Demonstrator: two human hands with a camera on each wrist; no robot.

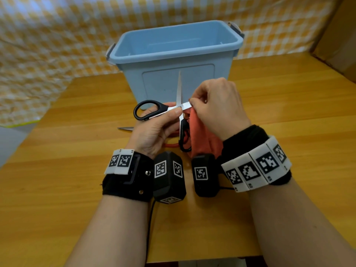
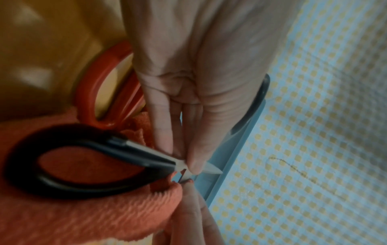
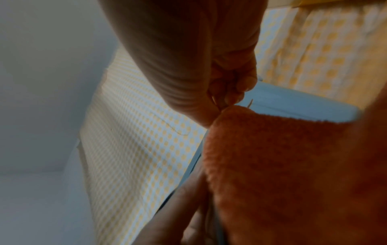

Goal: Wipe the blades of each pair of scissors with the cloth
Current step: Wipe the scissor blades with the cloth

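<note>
Two hands are working above the counter [image 1: 269,105]: my left hand [image 1: 154,128] is pinching the stiff, sharp black-handled scissors [image 1: 154,109] at the pivot, my right hand [image 1: 217,106] is pinching the soft orange cloth [image 1: 200,135] around one opened blade, best gripped by handles.
</note>
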